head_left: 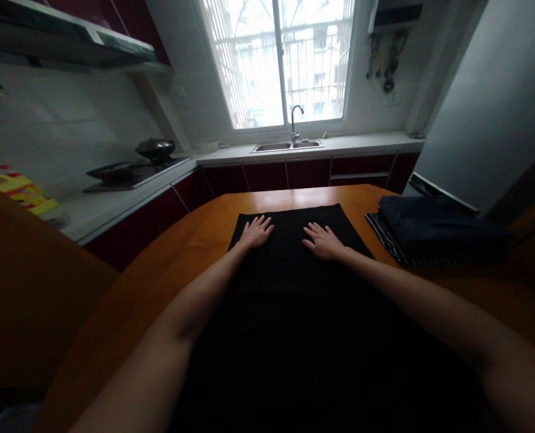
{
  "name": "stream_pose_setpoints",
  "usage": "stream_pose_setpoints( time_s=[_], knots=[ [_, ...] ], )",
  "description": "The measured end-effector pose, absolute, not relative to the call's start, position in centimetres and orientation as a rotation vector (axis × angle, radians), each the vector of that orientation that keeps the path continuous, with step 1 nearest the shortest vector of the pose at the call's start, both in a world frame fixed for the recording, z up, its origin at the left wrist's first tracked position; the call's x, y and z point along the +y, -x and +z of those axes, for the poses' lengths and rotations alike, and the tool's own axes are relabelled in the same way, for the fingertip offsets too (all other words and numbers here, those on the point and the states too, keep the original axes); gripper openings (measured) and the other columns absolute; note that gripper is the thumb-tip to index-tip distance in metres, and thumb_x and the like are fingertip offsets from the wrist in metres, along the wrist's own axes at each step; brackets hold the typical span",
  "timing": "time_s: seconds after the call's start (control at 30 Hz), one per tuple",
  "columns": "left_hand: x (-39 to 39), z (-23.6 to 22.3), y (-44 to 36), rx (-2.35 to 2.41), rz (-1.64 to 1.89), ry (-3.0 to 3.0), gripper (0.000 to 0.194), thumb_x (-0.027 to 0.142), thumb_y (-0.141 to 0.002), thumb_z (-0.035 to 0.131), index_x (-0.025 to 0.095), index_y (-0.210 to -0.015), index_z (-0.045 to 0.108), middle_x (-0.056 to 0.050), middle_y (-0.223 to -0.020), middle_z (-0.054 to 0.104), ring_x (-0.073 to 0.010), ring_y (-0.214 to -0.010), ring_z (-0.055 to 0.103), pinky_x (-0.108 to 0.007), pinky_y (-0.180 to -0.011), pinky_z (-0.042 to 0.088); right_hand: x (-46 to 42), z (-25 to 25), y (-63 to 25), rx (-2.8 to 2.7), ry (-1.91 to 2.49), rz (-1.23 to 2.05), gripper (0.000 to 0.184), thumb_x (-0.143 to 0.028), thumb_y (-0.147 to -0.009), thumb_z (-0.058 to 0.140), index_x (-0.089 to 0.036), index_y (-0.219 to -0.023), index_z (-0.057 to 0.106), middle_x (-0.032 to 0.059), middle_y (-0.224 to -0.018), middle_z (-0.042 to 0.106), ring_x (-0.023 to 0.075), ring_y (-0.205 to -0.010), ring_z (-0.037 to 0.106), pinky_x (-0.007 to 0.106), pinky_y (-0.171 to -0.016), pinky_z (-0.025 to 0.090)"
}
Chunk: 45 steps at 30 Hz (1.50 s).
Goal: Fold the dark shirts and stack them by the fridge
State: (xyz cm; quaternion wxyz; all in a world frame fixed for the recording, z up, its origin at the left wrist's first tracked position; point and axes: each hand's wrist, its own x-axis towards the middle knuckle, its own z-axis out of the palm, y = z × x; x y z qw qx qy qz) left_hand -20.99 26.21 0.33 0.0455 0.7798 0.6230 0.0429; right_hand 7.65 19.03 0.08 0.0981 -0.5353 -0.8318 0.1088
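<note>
A black cloth (pixel 289 276) lies spread out on the wooden table (pixel 195 231), its far edge nearly straight and its near part lost in the dark. My left hand (pixel 257 231) rests flat on it near the far left corner, fingers stretched apart. Flat on the right side of the same cloth is my right hand (pixel 324 240), palm down with the fingers spread. Neither hand grips anything. What kind of garment or fabric the cloth is, I cannot tell.
To the right on the table sits a stack of folded dark cloths (pixel 429 231), one with striped edges. Beyond stand a counter with a sink (pixel 271 147), a stove (pixel 141 174) with pans, and a yellow bottle (pixel 18 189). A pale grey fridge-like panel (pixel 484 108) rises at right.
</note>
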Motion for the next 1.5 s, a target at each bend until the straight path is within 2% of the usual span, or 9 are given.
stream_pose_setpoints(
  time_s=[0.2,0.4,0.53,0.7,0.87,1.0,1.13,1.3,1.5],
  knots=[
    [28.0,1.0,22.8,2.051,0.12,-2.307,0.063,0.045,-0.104,0.024,0.015,-0.159,0.03,-0.018,-0.166,0.021,-0.0382,-0.154,0.015,-0.068,-0.118,0.012,26.4,0.4,-12.7,-2.134,1.954,0.196,0.058,-0.037,-0.105,0.033,-0.001,-0.151,0.039,0.0277,-0.162,0.025,0.038,-0.152,0.018,0.065,-0.118,0.01],
    [28.3,-1.4,13.5,1.654,0.123,-2.559,0.06,0.042,-0.103,0.025,0.024,-0.161,0.026,-0.003,-0.168,0.021,-0.0255,-0.155,0.015,-0.051,-0.124,0.016,27.1,-0.7,-3.6,-2.439,1.554,0.292,0.055,-0.036,-0.105,0.031,-0.015,-0.156,0.034,0.0136,-0.166,0.027,0.027,-0.153,0.022,0.051,-0.122,0.018],
    [28.8,-0.5,18.2,1.804,0.124,-2.449,0.061,0.051,-0.103,0.023,0.027,-0.159,0.03,-0.005,-0.168,0.02,-0.0312,-0.155,0.016,-0.06,-0.122,0.014,28.6,-0.8,-8.1,-2.344,1.688,0.308,0.061,-0.044,-0.105,0.037,-0.01,-0.155,0.036,0.0185,-0.165,0.025,0.031,-0.153,0.018,0.055,-0.121,0.011],
    [28.5,2.6,25.9,2.129,0.111,-2.243,0.062,0.042,-0.104,0.023,0.014,-0.158,0.031,-0.018,-0.166,0.022,-0.04,-0.153,0.016,-0.07,-0.117,0.015,29.3,0.6,-15.4,-2.042,1.974,0.251,0.059,-0.033,-0.105,0.032,0.0,-0.153,0.033,0.0287,-0.163,0.022,0.0386,-0.153,0.016,0.063,-0.118,0.01],
    [22.7,1.4,18.7,1.828,0.115,-2.504,0.061,0.044,-0.105,0.026,0.017,-0.159,0.029,-0.008,-0.168,0.021,-0.0251,-0.156,0.014,-0.048,-0.125,0.013,21.9,-0.2,-6.9,-2.225,1.75,0.207,0.057,-0.028,-0.1,0.036,-0.007,-0.153,0.037,0.0192,-0.165,0.025,0.0321,-0.154,0.018,0.057,-0.121,0.015],
    [15.1,-1.2,14.6,1.348,0.147,-2.709,0.064,0.051,-0.106,0.018,0.022,-0.162,0.019,-0.007,-0.168,0.021,-0.0234,-0.155,0.016,-0.046,-0.124,0.014,14.3,-2.1,-3.9,-2.497,1.429,0.321,0.062,-0.035,-0.101,0.032,-0.01,-0.158,0.03,0.0169,-0.165,0.026,0.0289,-0.154,0.02,0.054,-0.122,0.016],
    [12.5,0.4,20.3,1.571,0.02,-2.598,0.063,0.054,-0.105,0.024,0.027,-0.161,0.023,-0.005,-0.168,0.016,-0.0266,-0.156,0.012,-0.053,-0.124,0.013,12.0,-1.3,-11.4,-2.41,1.647,0.21,0.06,-0.041,-0.102,0.032,-0.012,-0.155,0.037,0.016,-0.165,0.027,0.0291,-0.153,0.022,0.054,-0.122,0.018],
    [11.8,5.1,25.7,2.086,0.034,-2.331,0.06,0.038,-0.105,0.027,0.007,-0.157,0.031,-0.021,-0.165,0.021,-0.0356,-0.154,0.014,-0.061,-0.121,0.014,9.8,1.3,-17.0,-2.11,1.963,0.053,0.056,-0.028,-0.102,0.033,0.001,-0.148,0.044,0.0265,-0.161,0.031,0.0348,-0.152,0.023,0.054,-0.121,0.019],
    [0.4,3.5,18.0,1.147,0.082,-2.624,0.062,0.05,-0.107,0.028,0.022,-0.161,0.024,-0.009,-0.166,0.025,-0.0246,-0.155,0.018,-0.048,-0.125,0.017,-1.2,0.7,-9.1,-2.465,1.397,0.36,0.059,-0.039,-0.102,0.037,-0.014,-0.155,0.039,0.0149,-0.165,0.028,0.0282,-0.154,0.021,0.052,-0.122,0.021]
  ],
)
